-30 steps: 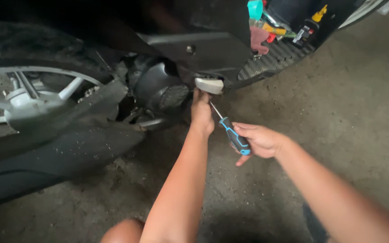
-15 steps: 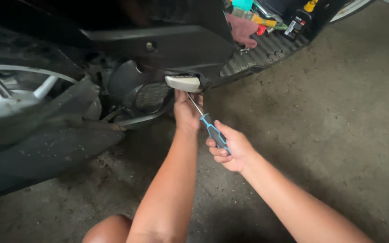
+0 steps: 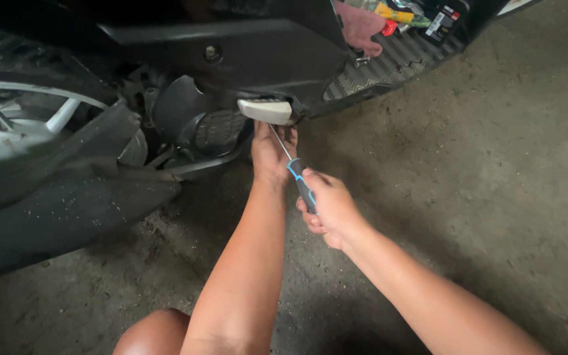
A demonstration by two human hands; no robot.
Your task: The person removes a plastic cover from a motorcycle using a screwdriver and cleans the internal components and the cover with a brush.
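The right hand [image 3: 329, 209] is closed around the handle of a screwdriver [image 3: 300, 183], which is dark with blue stripes. Its thin metal shaft slants up and to the left, and its tip goes out of sight just under a pale grey footpeg [image 3: 265, 110] that sticks out from the scooter [image 3: 264, 59].

The left hand [image 3: 271, 152] reaches up beneath the same footpeg, its back to the camera. Its fingers curl up behind the shaft and under the black body panel; they seem to be pressed against the underside there, but whether they grip anything cannot be told, since the fingertips are hidden. The screwdriver shaft crosses in front of this hand, touching or nearly touching it.

The scooter fills the top and left of the view. Its rear wheel [image 3: 27, 125], with a light silver rim, sits at the left, partly behind a black mudguard [image 3: 67, 204] speckled with dirt. Between wheel and footpeg is a dark round engine cover [image 3: 179, 112]. A bolt [image 3: 213, 52] shows on the black side panel above it. At the top right, the ribbed floorboard [image 3: 396, 62] carries a pink rag [image 3: 359, 26] and several small coloured items, too blurred to name.

The floor [image 3: 481, 197] is rough grey concrete. The person's bare knee [image 3: 156, 332] shows at the bottom edge.
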